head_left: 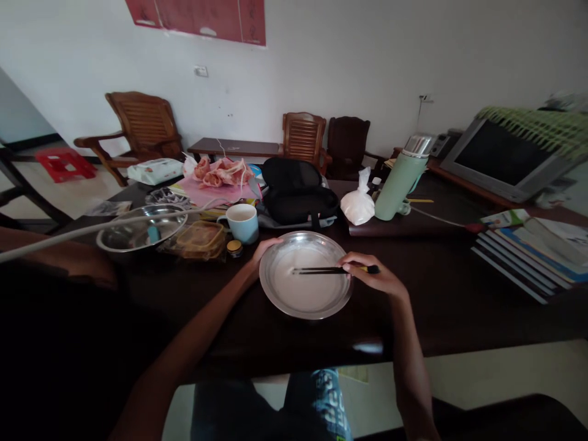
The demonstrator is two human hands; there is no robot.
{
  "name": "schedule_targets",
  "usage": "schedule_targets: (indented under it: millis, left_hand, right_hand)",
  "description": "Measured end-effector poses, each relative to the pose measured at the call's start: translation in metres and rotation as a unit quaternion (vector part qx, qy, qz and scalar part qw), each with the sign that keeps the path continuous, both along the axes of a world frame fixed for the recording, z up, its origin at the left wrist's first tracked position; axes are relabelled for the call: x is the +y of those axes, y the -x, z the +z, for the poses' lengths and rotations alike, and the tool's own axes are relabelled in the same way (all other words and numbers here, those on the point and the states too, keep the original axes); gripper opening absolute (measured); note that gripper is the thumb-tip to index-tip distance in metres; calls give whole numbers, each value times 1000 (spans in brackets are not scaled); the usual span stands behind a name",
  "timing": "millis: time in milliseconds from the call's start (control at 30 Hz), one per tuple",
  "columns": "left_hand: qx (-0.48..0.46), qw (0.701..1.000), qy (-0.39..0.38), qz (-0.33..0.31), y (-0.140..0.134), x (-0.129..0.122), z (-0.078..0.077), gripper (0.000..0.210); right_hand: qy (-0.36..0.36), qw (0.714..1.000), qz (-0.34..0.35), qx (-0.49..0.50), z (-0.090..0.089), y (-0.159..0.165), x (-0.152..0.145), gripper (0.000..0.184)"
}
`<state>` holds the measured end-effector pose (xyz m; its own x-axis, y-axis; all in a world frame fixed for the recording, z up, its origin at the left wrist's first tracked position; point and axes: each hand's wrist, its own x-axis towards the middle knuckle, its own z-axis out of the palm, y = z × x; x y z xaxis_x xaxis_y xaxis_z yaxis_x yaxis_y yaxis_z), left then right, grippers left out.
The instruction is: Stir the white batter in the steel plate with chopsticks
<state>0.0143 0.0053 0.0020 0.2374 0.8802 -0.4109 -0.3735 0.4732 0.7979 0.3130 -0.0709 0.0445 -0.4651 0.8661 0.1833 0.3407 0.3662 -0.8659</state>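
A round steel basin (pixel 271 293) stands on the dark table in front of me, with a pale, whitish flour-like layer (pixel 312 297) across its bottom. My left hand (pixel 265 250) grips the basin's rim at its upper left. Over the basin's right side, my right hand (pixel 373 275) is closed around a pair of dark chopsticks (pixel 316 270). Their tips point left and reach the whitish contents near the middle. Behind the basin to the right sits a knotted clear bag of white powder (pixel 358 207).
A white mug (pixel 243 223), a small jar (pixel 234 248), a yellow-lidded container (pixel 201 239) and another steel basin (pixel 108 240) stand left. Behind lies a black bag (pixel 298 196). A green thermos (pixel 399 184), stacked books (pixel 528 260) and a television (pixel 505 153) are right. A person's arm (pixel 73 254) rests far left.
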Motion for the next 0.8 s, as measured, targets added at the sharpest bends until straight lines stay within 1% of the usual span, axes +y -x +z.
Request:
schedule_targets:
  millis: [67,133,167,233,300,333,433,500,567,633,733,800]
  left_hand:
    - [-12,1000,-4,-9,1,1,-2,25]
    - [-18,1000,-5,-15,1,2,-4,22]
    - [-17,1000,-2,-15,2,2,-5,21]
    - [-11,1000,3,-10,3,2,-7,21]
    - [-8,1000,2,-7,3,2,-8,22]
    - [-7,1000,-2,-8,4,2,-8,23]
    - [-4,1000,-14,-12,4,1,-7,22]
    - [-2,1000,-18,-16,4,0,-7,19]
    - [-3,1000,-20,-18,4,0,-7,18]
    - [0,1000,-13,-16,3,0,-7,21]
    - [6,1000,-1,-13,3,0,-6,25]
    - [2,1000,1,-12,2,0,-4,27]
  right_hand:
    - [-24,999,-42,-10,0,-4,0,26]
    - [-31,998,-59,-18,3,-14,-3,26]
    - [-26,998,-47,-21,4,-19,-4,26]
    - [-7,1000,2,-20,7,-22,-7,27]
    - [10,999,36,-13,7,-15,-6,27]
    - [10,999,36,-9,6,-9,-5,26]
    - [-18,1000,-15,-8,2,2,-1,26]
    - [-35,998,-50,-13,2,-3,-1,27]
    - [-33,997,-61,-18,5,-12,-3,28]
    - [-17,999,-36,-17,8,-17,-5,29]
    - [12,1000,15,-6,9,-7,-6,30]
    - [12,1000,11,-6,6,2,-4,29]
